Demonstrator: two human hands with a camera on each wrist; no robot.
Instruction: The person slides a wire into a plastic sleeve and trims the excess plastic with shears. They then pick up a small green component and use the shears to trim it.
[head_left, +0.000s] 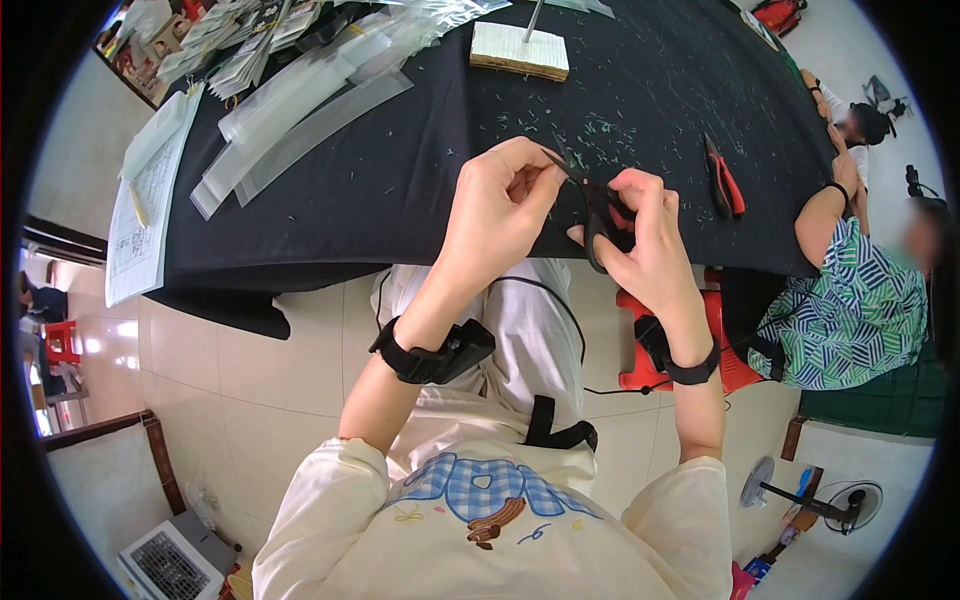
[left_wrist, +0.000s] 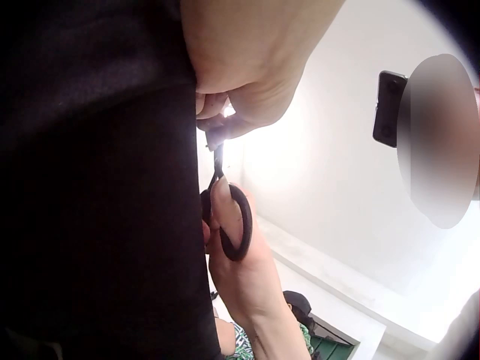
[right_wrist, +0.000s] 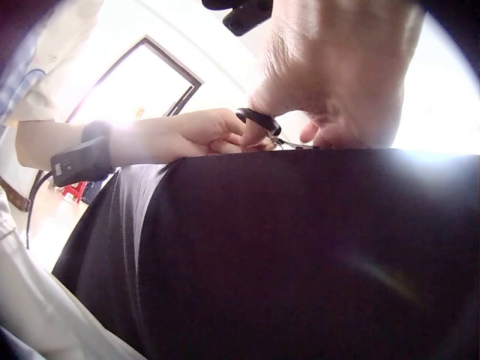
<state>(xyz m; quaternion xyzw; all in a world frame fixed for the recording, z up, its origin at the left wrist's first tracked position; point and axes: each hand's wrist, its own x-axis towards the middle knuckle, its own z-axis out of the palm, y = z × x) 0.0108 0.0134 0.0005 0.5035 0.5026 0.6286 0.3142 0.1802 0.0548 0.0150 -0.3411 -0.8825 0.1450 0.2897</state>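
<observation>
In the head view the right hand (head_left: 650, 235) grips black-handled scissors (head_left: 597, 215), its thumb and fingers through the loops. Their blades, slightly parted, point up-left to the fingertips of the left hand (head_left: 500, 205). That hand's thumb and index finger pinch something too small to make out, its other fingers curled. In the left wrist view the right thumb passes through a loop of the scissors (left_wrist: 238, 225), and the blades reach the left fingertips. The right wrist view shows one loop of the scissors (right_wrist: 259, 120) beside the left hand (right_wrist: 214, 131); the cloth edge hides the rest.
Red-handled pliers (head_left: 725, 180) lie right of the hands on the black cloth (head_left: 380, 170), among small green scraps. A white block (head_left: 518, 50) with an upright rod stands behind. Clear plastic sleeves (head_left: 300, 115) and a written sheet (head_left: 150, 210) lie left. Another person sits at right.
</observation>
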